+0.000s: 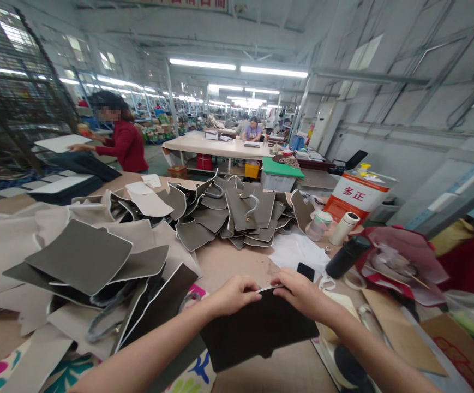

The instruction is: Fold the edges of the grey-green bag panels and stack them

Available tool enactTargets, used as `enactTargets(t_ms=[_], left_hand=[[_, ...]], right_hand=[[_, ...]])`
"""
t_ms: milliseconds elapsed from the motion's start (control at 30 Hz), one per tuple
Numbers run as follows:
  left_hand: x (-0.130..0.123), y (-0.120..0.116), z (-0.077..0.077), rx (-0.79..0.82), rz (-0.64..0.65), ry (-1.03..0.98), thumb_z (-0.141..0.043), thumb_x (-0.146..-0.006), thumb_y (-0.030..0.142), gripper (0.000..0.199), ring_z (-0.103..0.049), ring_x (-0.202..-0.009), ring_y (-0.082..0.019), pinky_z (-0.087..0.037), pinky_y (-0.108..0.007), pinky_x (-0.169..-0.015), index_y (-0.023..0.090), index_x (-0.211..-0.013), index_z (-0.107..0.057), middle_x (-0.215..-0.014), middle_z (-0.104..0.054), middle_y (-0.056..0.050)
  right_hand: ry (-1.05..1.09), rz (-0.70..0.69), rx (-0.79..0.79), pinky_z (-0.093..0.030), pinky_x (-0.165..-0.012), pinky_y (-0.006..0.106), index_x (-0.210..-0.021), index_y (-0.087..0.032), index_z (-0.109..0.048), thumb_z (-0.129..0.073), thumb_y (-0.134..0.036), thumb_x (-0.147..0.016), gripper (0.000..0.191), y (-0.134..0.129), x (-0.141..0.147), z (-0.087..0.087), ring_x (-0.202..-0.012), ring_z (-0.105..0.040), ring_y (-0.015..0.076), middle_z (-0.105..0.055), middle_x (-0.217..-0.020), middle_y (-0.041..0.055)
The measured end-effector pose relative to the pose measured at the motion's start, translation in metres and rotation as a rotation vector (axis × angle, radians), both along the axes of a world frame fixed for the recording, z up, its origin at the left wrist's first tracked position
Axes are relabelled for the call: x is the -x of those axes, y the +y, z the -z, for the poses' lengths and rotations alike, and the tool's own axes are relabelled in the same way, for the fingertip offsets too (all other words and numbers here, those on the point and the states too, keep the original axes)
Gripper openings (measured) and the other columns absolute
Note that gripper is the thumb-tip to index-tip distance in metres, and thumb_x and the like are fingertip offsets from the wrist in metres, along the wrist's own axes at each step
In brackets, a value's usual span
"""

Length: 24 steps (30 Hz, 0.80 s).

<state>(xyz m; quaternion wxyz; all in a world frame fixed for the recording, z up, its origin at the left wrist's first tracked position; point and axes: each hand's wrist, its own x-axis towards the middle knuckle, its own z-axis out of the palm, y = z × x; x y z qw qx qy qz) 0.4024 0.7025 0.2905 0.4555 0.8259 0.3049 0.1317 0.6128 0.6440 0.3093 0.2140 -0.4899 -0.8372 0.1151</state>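
Note:
Between my two hands hangs a dark bag panel (257,327) with a pale top edge, its face toward me. My left hand (237,295) pinches that edge with thumb and fingers. Close beside it, my right hand (296,292) grips the same edge a little further right. To the left lies a loose heap of similar dark panels (83,254) with white edges, some bearing wrapped handles (106,322). Patterned fabric (196,374) shows under the panel near my left forearm.
A larger pile of bag panels (245,213) covers the back of the table. At right stand a black bottle (347,256), a white bottle (344,228), a jar (319,225), a phone (305,271) and a large can (355,199). A person in red works at back left.

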Motion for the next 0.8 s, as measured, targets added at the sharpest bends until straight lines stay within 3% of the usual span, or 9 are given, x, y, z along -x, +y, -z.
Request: enactTargets(t_ms=[133,233,300,500,667,800], left_hand=[[-0.008,-0.006,-0.006,-0.142,-0.052,-0.024,-0.052,-0.078,0.026,0.015,-0.051,-0.074,-0.014,-0.037,-0.023,-0.067,0.016,-0.076,-0.063,-0.076,-0.058,0.000],[-0.010,-0.013,-0.012,-0.233,-0.054,-0.025,-0.052,-0.078,0.022,0.014,-0.050,-0.075,-0.014,-0.037,-0.024,-0.069,0.016,-0.070,-0.062,-0.076,-0.057,-0.001],[-0.011,-0.015,-0.015,-0.286,-0.068,-0.013,-0.051,-0.078,0.021,0.014,-0.050,-0.074,-0.014,-0.036,-0.024,-0.067,0.017,-0.068,-0.060,-0.076,-0.056,-0.002],[0.010,0.001,-0.012,-0.251,-0.165,0.078,-0.060,-0.072,0.031,0.014,-0.051,-0.071,-0.013,-0.035,-0.022,-0.060,0.017,-0.071,-0.057,-0.075,-0.056,0.002],[0.033,0.012,-0.005,-0.256,-0.232,0.116,-0.062,-0.068,0.029,0.013,-0.052,-0.070,-0.014,-0.034,-0.023,-0.059,0.017,-0.066,-0.057,-0.071,-0.057,0.002],[0.025,0.003,-0.012,-0.313,-0.231,0.113,-0.063,-0.066,0.022,0.010,-0.051,-0.076,-0.016,-0.033,-0.024,-0.065,0.017,-0.061,-0.055,-0.072,-0.057,0.001]], right_hand=[[-0.095,-0.008,-0.030,-0.041,-0.072,0.028,-0.099,-0.020,-0.054,-0.049,-0.019,-0.083,0.017,-0.003,0.001,-0.005,-0.086,-0.052,0.0170,-0.056,-0.090,0.0048],[-0.314,-0.001,-0.157,-0.036,-0.067,0.030,-0.080,-0.019,-0.057,-0.050,-0.023,-0.083,0.009,-0.006,0.008,-0.006,-0.078,-0.050,0.0175,-0.056,-0.080,0.0037],[-0.391,0.002,-0.242,-0.033,-0.064,0.030,-0.069,-0.018,-0.054,-0.047,-0.024,-0.085,0.018,-0.007,0.014,-0.008,-0.071,-0.048,0.0165,-0.055,-0.073,0.0032],[-0.269,0.021,-0.371,-0.029,-0.064,0.030,-0.069,-0.018,-0.054,-0.038,-0.022,-0.089,0.026,-0.016,0.017,-0.007,-0.067,-0.043,0.0151,-0.052,-0.068,0.0030],[-0.252,0.093,-0.303,-0.032,-0.065,0.030,-0.068,-0.018,-0.052,-0.038,-0.024,-0.089,0.026,-0.018,0.010,0.011,-0.068,-0.046,0.0156,-0.053,-0.070,0.0030],[-0.338,0.111,-0.205,-0.034,-0.062,0.029,-0.071,-0.019,-0.052,-0.039,-0.024,-0.089,0.023,-0.010,0.031,0.029,-0.067,-0.050,0.0162,-0.056,-0.072,0.0030]])
